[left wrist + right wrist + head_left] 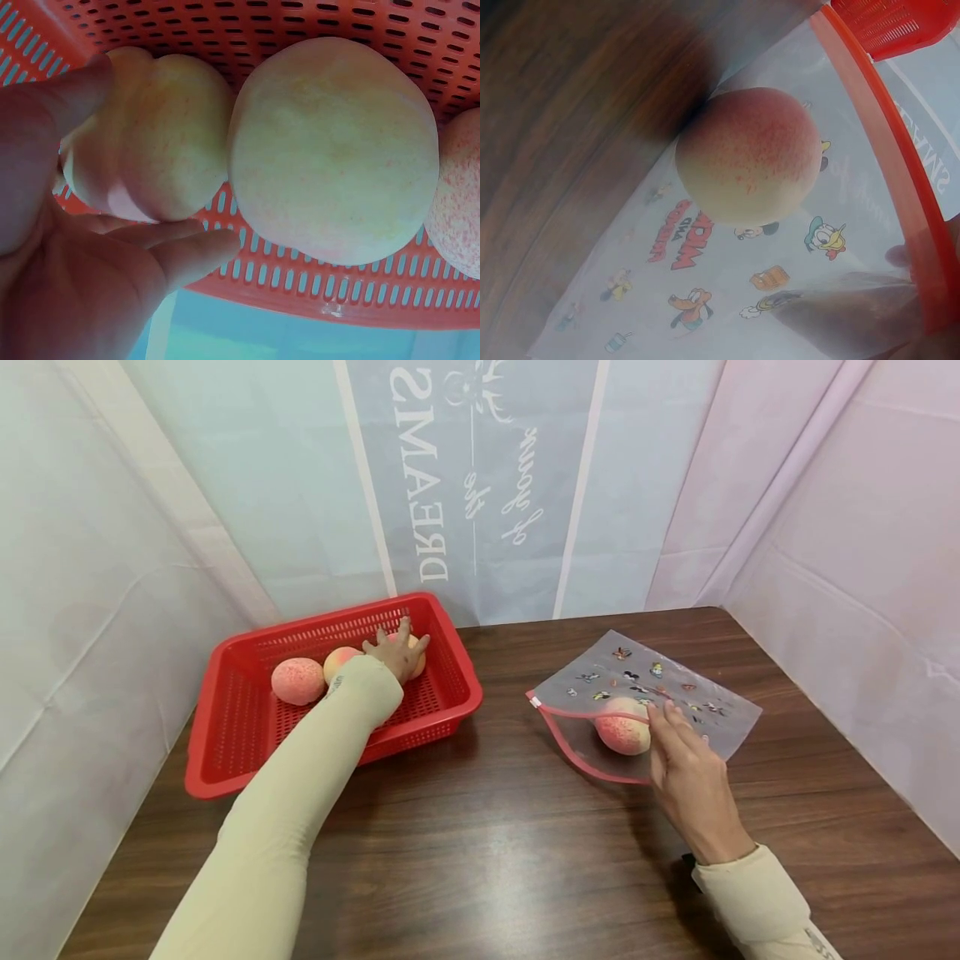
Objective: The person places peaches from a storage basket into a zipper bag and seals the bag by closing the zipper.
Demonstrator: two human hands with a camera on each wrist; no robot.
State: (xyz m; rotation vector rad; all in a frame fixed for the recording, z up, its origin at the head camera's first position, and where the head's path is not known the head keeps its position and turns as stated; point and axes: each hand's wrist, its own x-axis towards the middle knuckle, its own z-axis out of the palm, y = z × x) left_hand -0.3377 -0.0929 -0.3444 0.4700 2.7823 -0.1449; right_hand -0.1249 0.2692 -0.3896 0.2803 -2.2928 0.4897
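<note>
My left hand (396, 656) reaches into the red basket (201, 727), its fingers spread over a peach (180, 142) at the right end. In the left wrist view, the thumb lies on one side of that peach and the fairly straight fingers on the other. Beside it sit a second peach (341, 660) and a redder one (297, 682). My right hand (692, 781) pinches the red-edged rim of a clear zip bag (577, 683), whose mouth gapes. Inside the bag lies another peach (624, 727); cartoon prints (690, 307) mark the plastic.
Everything stands on a dark wooden table (480, 860). A printed cloth (487, 485) hangs behind, with pale sheets at the left and right. A white slider (534, 700) sits at the bag's left corner.
</note>
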